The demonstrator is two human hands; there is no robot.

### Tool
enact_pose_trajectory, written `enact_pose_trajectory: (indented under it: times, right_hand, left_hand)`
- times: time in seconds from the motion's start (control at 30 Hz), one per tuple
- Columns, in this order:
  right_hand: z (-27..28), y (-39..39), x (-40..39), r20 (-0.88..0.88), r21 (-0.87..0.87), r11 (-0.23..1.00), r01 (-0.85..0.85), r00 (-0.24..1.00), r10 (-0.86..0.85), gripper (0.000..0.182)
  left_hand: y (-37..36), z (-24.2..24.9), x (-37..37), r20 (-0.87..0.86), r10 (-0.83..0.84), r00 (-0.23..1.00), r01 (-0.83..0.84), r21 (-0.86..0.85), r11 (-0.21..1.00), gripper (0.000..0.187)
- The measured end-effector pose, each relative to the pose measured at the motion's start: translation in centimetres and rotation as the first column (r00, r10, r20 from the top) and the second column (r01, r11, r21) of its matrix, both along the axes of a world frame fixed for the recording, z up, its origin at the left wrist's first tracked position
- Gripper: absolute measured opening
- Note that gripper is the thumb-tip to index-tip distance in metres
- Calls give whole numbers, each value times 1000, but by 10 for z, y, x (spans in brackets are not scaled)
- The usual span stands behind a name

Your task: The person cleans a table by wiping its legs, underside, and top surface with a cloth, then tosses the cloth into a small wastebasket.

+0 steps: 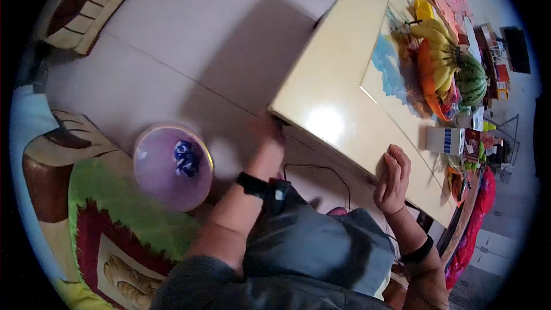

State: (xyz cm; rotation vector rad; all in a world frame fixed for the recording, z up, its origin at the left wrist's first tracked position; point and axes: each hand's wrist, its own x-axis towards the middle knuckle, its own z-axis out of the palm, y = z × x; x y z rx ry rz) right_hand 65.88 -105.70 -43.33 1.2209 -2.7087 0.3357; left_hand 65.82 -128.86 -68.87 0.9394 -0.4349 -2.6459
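My left hand is at the near corner of the cream table, smeared by motion, so its fingers cannot be made out. A black band circles that wrist. My right hand lies at the table's edge with its fingers stretched out and nothing visible in them. To the left of my left arm is a pinkish-purple basin, with a crumpled blue-and-white patterned thing inside.
Bananas, a watermelon, an orange carrot-shaped thing and a white box stand on the table. A green patterned cover lies over the seat at left. A dark cable hangs below the table edge.
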Motion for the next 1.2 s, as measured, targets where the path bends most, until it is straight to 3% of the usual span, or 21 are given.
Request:
enact_pose_trajectory:
  times: [0.07, 0.1, 0.13, 0.2, 0.27, 0.3, 0.37, 0.4, 0.5, 0.63, 0.67, 0.73, 0.77, 0.83, 0.9, 0.93, 0.97, 1.03, 1.13, 1.2]
  right_hand:
    - [-2, 0, 0, 2, -8, 1000, -5, 1000, 5, 38]
    - [-5, 2, 0, -1, -8, 1000, 5, 1000, -5, 40]
    - [-6, 3, -1, 0, -4, 1000, 16, 1000, -16, 42]
    - [-5, 2, 1, -4, 7, 1000, 21, 1000, -21, 43]
    - [0, 0, 0, -31, 53, 998, -22, 999, 23, 38]
    - [-1, -1, -2, -38, 48, 998, -36, 999, 38, 38]
    - [-5, 4, -1, -15, 24, 999, -22, 1000, 22, 38]
    - [-5, 4, -2, 3, 18, 999, -37, 999, 37, 39]
    - [-11, 7, -2, 10, -11, 1000, 12, 1000, -12, 49]
    - [-14, 10, -3, -22, 33, 999, -10, 1000, 11, 50]
    - [-19, 11, -3, 24, -73, 997, -11, 1000, 13, 51]
    - [-19, 13, -4, 34, -44, 999, -17, 999, 18, 51]
    - [-18, 15, -5, 40, -24, 1000, -20, 999, 21, 51]
    - [-19, 18, -5, 73, -3, 1000, 18, 997, -17, 52]
    - [-25, 23, -6, 109, -98, 995, 2, 994, 9, 53]
    - [-26, 24, -3, 119, -96, 995, 6, 993, 5, 53]
    - [-26, 22, -3, 118, -107, 994, 10, 993, 3, 53]
    - [-23, 19, -4, 114, -127, 992, 12, 994, 3, 54]
    - [-17, 13, -4, 89, -39, 999, -27, 996, 31, 53]
    - [-15, 13, -2, 71, -14, 1000, -18, 997, 19, 53]
  left_hand:
    - [-6, 88, 15, 217, 158, 963, -164, 10, 986, 25]
    - [-6, 99, 13, 209, 173, 962, -178, 4, 984, 25]
    - [-6, 109, 12, 63, 132, 989, -130, -36, 991, 27]
    - [-18, 124, 17, -72, 91, 993, -96, -82, 992, 30]
    - [-49, 150, 18, 100, -336, 937, 350, -290, 891, 36]
    - [-61, 141, 16, 96, -322, 942, 335, -297, 894, 36]
    - [-72, 100, 13, 148, -579, 802, 534, -612, 583, 39]
    - [-71, 89, 17, 98, -551, 829, 515, -520, 681, 43]
    - [-70, 56, 23, 198, -534, 822, 562, -438, 702, 36]
    - [-59, -58, -9, 115, -605, 788, 599, -371, 710, 39]
    - [-62, -73, -17, 373, -583, 722, 667, -599, 442, 36]
    - [-56, -119, -36, 591, -455, 666, 699, -707, 104, 34]
    - [-45, -158, -47, 631, -442, 637, 747, -648, 151, 33]
    - [-42, -160, -53, 668, -437, 603, 789, -582, 199, 32]
    - [-48, -145, -49, 647, -439, 624, 524, -763, -378, 37]
    - [-55, -112, -34, 652, -442, 616, 531, -758, -379, 37]
    - [-62, -60, -18, 466, -612, 638, 640, -763, 86, 41]
    - [-70, 16, -2, 234, -668, 707, 662, -552, 507, 45]
    - [-60, 78, 11, 108, -707, 699, 601, -624, 499, 51]
    - [-49, 100, 27, -103, -509, 855, 246, -784, 570, 50]
